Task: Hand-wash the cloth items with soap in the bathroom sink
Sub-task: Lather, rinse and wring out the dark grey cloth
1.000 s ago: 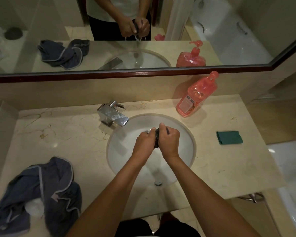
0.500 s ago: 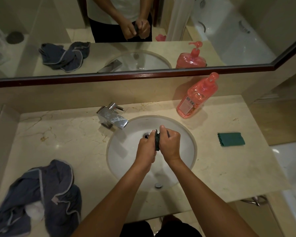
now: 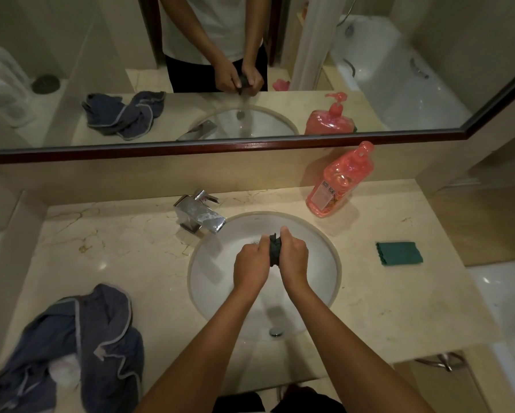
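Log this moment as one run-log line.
stage: wringing | both hands: left hand and right hand grip dark cloth over sink | waiting: blue cloth, counter left | soap bottle: upright

A warm, dim bathroom with cream stone all around.

The cream marble worktop [image 3: 384, 296] has thin brown lines in it and shines a little. A low cream stone wall [image 3: 137, 177] stands behind it. Above that hangs a wide mirror with a dark red-brown wooden frame [image 3: 220, 147]. The mirror shows a long white bathtub [image 3: 399, 79] and a pale hanging curtain [image 3: 313, 40]. On the right, the shiny white floor [image 3: 506, 296] catches small spots of light.
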`<state>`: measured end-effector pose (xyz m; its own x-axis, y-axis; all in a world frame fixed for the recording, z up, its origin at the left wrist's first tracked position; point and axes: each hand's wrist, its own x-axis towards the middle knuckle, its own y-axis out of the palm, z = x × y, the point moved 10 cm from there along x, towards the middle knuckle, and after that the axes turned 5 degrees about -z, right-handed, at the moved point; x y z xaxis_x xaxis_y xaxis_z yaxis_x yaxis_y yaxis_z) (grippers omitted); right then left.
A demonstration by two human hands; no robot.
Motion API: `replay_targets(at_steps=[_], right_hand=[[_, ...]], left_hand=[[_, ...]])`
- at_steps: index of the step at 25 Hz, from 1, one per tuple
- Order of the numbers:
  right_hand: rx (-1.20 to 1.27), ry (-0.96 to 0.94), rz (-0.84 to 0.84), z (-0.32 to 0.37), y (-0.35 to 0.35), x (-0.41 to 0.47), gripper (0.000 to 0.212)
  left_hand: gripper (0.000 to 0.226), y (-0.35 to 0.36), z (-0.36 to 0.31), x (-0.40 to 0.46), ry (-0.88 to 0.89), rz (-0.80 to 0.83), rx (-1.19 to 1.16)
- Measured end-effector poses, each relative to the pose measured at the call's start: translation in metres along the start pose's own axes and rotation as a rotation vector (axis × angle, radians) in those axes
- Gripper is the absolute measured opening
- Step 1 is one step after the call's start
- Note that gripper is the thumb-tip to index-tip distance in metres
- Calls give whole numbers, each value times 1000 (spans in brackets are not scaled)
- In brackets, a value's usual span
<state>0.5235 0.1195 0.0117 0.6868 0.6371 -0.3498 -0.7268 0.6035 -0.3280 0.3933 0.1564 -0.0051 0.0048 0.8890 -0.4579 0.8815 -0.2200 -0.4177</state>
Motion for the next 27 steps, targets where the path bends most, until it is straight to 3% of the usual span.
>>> replay_targets(at_steps=[4, 7, 9, 12, 16, 19, 23, 27], right_hand=[[184, 169, 194, 2, 10, -12, 43], [441, 344, 230, -1, 14, -21, 36], [518, 388, 241, 1, 17, -27, 32], [479, 211, 250, 22, 16, -33, 29], [583, 102, 267, 43, 12, -43, 29], [526, 214, 226, 37, 6, -42, 26], [320, 496, 327, 19, 8, -45, 55], [352, 633, 406, 34, 11, -45, 57]], left_hand=[[43, -16, -5, 1, 17, 5, -73], [25, -22, -12, -6, 38, -26, -207], [26, -28, -21, -11, 101, -71, -208], [52, -39, -30, -15, 105, -126, -137], [56, -49, -42, -15, 176, -196, 50], [54, -53, -49, -19, 266, -246, 70], [40, -68, -70, -31, 501, -363, 119], [35, -60, -87, -39, 728, -261, 65]])
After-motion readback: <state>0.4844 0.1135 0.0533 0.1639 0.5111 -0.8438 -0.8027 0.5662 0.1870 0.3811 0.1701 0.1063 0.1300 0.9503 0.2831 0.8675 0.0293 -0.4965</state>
